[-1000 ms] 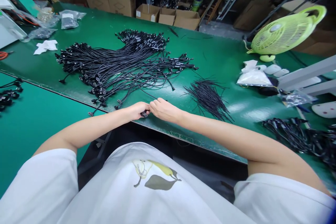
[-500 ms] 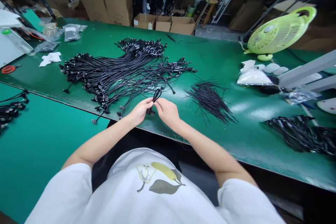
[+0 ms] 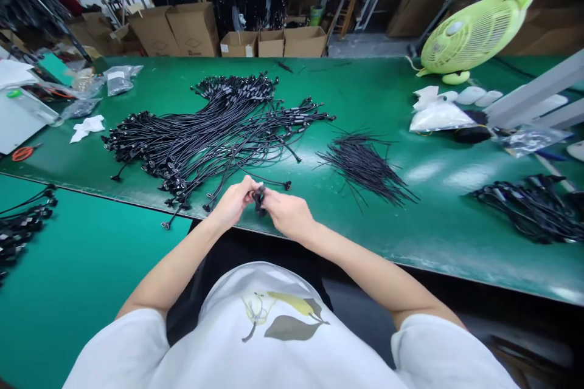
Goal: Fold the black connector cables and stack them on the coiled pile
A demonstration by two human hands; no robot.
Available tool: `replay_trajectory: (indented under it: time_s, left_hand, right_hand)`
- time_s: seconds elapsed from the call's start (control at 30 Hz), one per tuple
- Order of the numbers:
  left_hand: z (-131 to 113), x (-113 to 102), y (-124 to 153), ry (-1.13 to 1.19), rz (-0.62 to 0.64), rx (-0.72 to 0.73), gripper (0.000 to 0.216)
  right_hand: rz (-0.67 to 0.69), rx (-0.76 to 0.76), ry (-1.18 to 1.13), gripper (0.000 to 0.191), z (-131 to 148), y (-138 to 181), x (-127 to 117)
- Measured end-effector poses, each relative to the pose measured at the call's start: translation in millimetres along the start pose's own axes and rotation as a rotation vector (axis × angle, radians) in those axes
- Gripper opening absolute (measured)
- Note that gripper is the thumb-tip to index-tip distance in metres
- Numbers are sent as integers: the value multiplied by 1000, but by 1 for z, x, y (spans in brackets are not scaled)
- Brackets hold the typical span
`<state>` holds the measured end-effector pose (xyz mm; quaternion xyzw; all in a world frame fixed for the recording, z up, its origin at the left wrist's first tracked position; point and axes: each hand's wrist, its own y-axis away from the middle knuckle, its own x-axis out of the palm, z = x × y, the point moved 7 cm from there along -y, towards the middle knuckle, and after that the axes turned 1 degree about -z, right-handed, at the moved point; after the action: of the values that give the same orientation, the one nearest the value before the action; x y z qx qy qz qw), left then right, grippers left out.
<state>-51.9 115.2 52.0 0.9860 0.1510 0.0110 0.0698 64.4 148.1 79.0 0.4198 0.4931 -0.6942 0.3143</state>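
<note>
Between my hands, by the near edge of the green table (image 3: 438, 219), is a black cable (image 3: 259, 200) gathered into a small bundle. The fingers of my left hand (image 3: 235, 202) pinch it from the left. Those of my right hand (image 3: 287, 211) close on it from the right; my fingers partly hide the bundle. Just beyond lies a big spread of black cables (image 3: 196, 134) with plugs at their ends. To the right of my hands is a loose heap of thin black ties (image 3: 367, 167).
A green fan (image 3: 474, 33) stands at the back right, near a white plastic bag (image 3: 440, 118). Bundled cables (image 3: 524, 206) lie far right. Orange scissors (image 3: 24, 153), a white cloth (image 3: 87, 127) and bags of small parts (image 3: 119, 79) are on the left. Cardboard boxes (image 3: 194, 30) stand behind the table.
The cable's upright loop no longer shows above my fingers; the bundle is now lower and more compact between my hands. My view has shifted slightly, and a person in red appears at far left.
</note>
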Motion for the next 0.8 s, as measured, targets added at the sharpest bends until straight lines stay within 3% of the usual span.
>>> replay_trajectory:
  time_s: [0.1, 0.2, 0.3, 0.4, 0.5, 0.67, 0.73, 0.8]
  left_hand:
    - [-2, 5, 15, -113, 2, 72, 51]
    - [25, 14, 18, -112, -2, -62, 55]
    - [53, 22, 11, 88, 19, -247, 69]
    - [58, 28, 8, 385, 27, -316, 62]
    - [41, 30, 11, 468, 38, -227, 47]
    - [15, 35, 21, 280, 40, 2, 45]
    - [12, 32, 19, 161, 4, 73, 42]
    - [14, 27, 15, 21, -20, 87, 39]
  right_hand:
    - [-66, 171, 54, 34, -24, -3, -3]
    - [-104, 199, 87, 38, -31, -5, -5]
    - [-104, 149, 110, 37, -21, -1, 0]
    - [-31, 102, 71, 31, -10, 5, 8]
    - [32, 153, -197, 28, -12, 8, 12]
    - [170, 425, -931, 36, -28, 15, 32]
    - [238, 501, -981, 42, -27, 21, 34]
    - [193, 458, -802, 46, -26, 25, 15]
